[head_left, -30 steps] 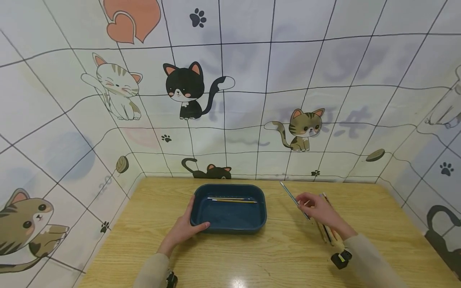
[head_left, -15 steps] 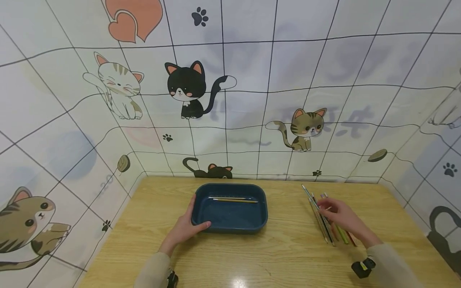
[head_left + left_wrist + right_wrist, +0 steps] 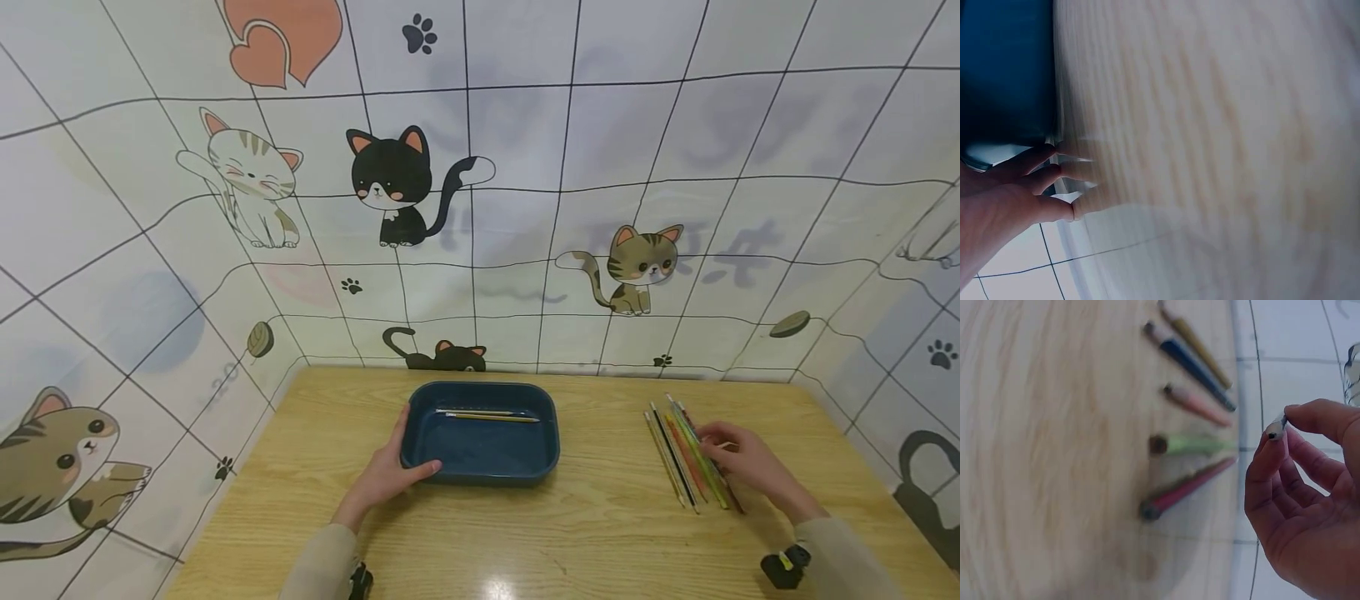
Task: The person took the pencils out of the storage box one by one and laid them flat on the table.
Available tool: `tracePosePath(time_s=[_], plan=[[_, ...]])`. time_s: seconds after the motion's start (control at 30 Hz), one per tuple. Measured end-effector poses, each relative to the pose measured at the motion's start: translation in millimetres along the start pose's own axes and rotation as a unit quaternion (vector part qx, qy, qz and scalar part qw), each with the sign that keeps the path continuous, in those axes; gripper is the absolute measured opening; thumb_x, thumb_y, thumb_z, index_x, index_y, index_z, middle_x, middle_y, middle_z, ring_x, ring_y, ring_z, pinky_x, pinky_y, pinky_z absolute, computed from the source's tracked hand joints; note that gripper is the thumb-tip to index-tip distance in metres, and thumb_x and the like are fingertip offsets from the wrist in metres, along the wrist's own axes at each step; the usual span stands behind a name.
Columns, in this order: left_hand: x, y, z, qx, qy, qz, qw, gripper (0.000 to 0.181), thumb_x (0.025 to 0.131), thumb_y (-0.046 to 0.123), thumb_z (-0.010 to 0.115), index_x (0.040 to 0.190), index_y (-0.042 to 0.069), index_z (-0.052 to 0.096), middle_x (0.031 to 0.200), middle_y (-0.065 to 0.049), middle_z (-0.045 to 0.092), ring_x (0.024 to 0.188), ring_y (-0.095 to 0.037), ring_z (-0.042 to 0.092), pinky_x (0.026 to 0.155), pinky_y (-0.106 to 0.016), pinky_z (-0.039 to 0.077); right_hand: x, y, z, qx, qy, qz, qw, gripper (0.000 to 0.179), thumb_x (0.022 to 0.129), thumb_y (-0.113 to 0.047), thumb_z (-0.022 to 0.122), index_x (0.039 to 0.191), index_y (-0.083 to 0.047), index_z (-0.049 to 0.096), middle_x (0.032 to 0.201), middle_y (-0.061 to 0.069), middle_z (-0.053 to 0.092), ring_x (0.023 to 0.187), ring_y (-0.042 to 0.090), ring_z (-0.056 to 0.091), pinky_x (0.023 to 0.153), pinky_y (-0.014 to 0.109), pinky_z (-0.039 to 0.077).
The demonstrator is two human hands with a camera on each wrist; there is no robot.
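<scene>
At the near-left corner of a dark blue tray [image 3: 480, 477], my left hand [image 3: 386, 477] holds the rim, thumb over the front edge and fingers along the left outer side. Two pencils [image 3: 491, 418] lie inside near its far side. My right hand [image 3: 753, 467] is over the right side of a fanned group of pencils [image 3: 675, 467]. In the right wrist view, thumb and index finger pinch a thin pencil [image 3: 1276, 430] with a pale, dark-centred end facing the camera. Below it lie pencils with olive, dark blue [image 3: 1194, 369], pink, green [image 3: 1191, 445] and dark red barrels.
The wooden table [image 3: 585, 533] has wood-grain and a bright glare spot near its front edge. Behind it stands a wall covering [image 3: 510, 233] with a grid and cartoon cats. Small black devices [image 3: 783, 569] are strapped to both wrists.
My right hand has carried the pinched pencil rightward, from between tray and pencils to over the group's right side. The left hand stays on the tray, and the two pencils inside lie still.
</scene>
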State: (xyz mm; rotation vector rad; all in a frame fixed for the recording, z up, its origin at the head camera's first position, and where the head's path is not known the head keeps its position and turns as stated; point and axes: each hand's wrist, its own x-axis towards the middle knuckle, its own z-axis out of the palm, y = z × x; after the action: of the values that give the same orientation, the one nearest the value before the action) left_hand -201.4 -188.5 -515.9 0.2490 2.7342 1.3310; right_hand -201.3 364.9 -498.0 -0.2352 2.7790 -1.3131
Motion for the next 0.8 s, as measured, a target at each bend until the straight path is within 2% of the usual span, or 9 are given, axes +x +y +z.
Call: tracePosePath(time_s=[0.2,0.33,0.5,0.67,0.8], plan=[[1.8,-1.1,0.4,0.002,0.000,0.000,1.0000,0.110,0.080,0.041,0.078,0.156,0.014,0.003,0.151,-0.029,0.026,0.123,-0.046,0.045,0.099,-0.057,0.035,-3.0,20.6,-6.7,-0.039,0.018,-0.003,0.9991,0.028,0.097,-0.008,0.057,0.114,0.013,0.055,0.095,0.018,0.063,0.079,0.022,0.060,0.058,0.030,0.049],[2.2,-1.5,0.1,0.001,0.000,0.000,1.0000,0.110,0.080,0.041,0.079,0.156,0.012,0.004,0.151,-0.029,0.026,0.123,-0.047,0.044,0.099,-0.058,0.035,-4.2,27.3,-9.1,-0.075,0.028,0.022,0.9966,0.028,0.097,-0.011,0.058,0.113,0.011,0.057,0.096,0.017,0.063,0.083,0.023,0.059,0.060,0.030,0.048],[2.5,-2.1,-0.1,0.002,-0.001,0.001,1.0000,0.111,0.080,0.042,0.078,0.156,0.013,0.004,0.151,-0.029,0.025,0.126,-0.048,0.042,0.100,-0.058,0.033,-3.7,33.6,-10.7,-0.089,0.027,0.042,0.9948,0.028,0.098,-0.011,0.057,0.113,0.012,0.056,0.097,0.019,0.063,0.083,0.023,0.058,0.059,0.031,0.048],[1.5,-2.0,0.1,0.001,0.000,-0.002,1.0000,0.111,0.080,0.042,0.079,0.157,0.014,0.004,0.149,-0.031,0.027,0.124,-0.047,0.044,0.100,-0.058,0.034,-0.5,38.8,-11.1,-0.123,0.032,0.033,0.9914,0.024,0.097,-0.010,0.058,0.110,0.011,0.058,0.091,0.014,0.064,0.081,0.025,0.059,0.060,0.034,0.046],[0.7,-0.7,-0.2,0.001,0.001,-0.002,1.0000,0.110,0.080,0.042,0.078,0.157,0.015,0.003,0.150,-0.031,0.027,0.123,-0.047,0.044,0.100,-0.058,0.034,0.1,39.5,-11.5,-0.130,0.029,0.032,0.9906,0.023,0.095,-0.009,0.059,0.108,0.010,0.058,0.088,0.011,0.063,0.080,0.025,0.059,0.061,0.037,0.046]])
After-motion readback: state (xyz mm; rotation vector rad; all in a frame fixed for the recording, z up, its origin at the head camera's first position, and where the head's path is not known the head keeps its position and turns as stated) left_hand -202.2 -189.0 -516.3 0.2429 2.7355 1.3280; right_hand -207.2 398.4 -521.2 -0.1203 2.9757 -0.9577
